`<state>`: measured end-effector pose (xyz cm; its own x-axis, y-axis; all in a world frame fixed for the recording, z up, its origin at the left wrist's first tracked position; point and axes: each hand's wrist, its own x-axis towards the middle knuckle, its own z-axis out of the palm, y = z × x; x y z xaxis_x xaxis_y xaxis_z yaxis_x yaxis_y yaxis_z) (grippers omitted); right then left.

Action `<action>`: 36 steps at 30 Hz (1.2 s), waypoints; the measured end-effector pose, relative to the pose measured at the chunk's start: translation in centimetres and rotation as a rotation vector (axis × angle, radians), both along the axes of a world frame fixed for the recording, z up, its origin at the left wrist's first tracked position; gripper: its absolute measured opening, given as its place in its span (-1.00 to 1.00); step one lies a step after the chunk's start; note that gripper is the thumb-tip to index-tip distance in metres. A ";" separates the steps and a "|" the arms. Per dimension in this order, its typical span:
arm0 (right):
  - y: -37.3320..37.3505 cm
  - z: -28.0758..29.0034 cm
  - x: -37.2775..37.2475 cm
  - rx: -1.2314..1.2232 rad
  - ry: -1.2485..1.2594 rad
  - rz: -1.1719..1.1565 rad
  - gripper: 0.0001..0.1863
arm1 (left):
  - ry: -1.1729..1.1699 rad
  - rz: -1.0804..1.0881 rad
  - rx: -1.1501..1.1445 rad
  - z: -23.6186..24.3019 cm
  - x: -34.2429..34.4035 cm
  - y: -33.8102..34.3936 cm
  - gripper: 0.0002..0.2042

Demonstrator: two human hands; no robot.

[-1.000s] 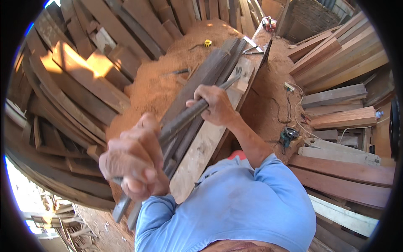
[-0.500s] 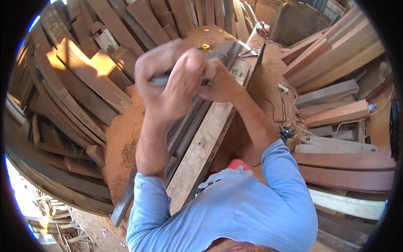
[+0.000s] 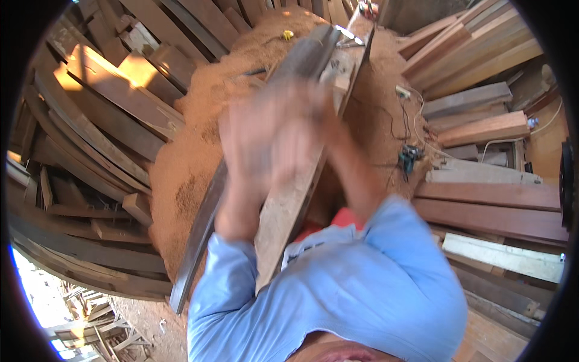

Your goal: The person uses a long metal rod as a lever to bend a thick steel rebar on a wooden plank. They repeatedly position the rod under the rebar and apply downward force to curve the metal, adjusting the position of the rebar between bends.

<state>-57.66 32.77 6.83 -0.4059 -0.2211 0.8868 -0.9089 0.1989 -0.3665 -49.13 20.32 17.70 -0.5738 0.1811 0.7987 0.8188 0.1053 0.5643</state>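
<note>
My left hand (image 3: 256, 142) and my right hand (image 3: 307, 117) are close together above a narrow bench, both badly smeared by motion. Their fingers cannot be told apart, and anything between them is hidden in the blur. Below them runs a pale, worn plank (image 3: 280, 211), the bench's top. Dark boards (image 3: 310, 51) lie lengthwise along it and stick out past my hands at the far end. Another dark length of wood (image 3: 202, 241) slants down beside my left forearm.
Sawdust (image 3: 175, 199) is heaped left of the bench, with a yellow object (image 3: 288, 35) on it. Stacked boards (image 3: 114, 90) crowd the left side. More planks (image 3: 488, 202) lie at right, near a teal power tool (image 3: 409, 160) and loose cables (image 3: 416, 114).
My hands have come down and nearer to me, over the bench. Half a second ago they were raised, with something dark showing between them. The view has shifted slightly.
</note>
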 end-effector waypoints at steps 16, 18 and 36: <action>-4.6 -2.8 7.8 0.273 -0.092 0.068 -0.75 | 0.077 -0.169 0.130 -9.6 8.5 -5.9 -0.75; -3.1 -0.1 8.1 0.529 -0.113 0.185 -0.76 | 0.098 -0.198 0.022 -8.5 8.4 -5.7 -0.75; -4.2 -6.9 11.3 0.403 -0.099 0.114 -0.77 | -0.725 0.281 -0.223 -9.2 14.1 -8.5 -0.67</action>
<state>-46.36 28.61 -0.09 -0.4376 -0.5907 0.6780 -0.8977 0.2441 -0.3668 -34.98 11.79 8.47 -0.9830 0.0642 0.1721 0.1830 0.4257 0.8862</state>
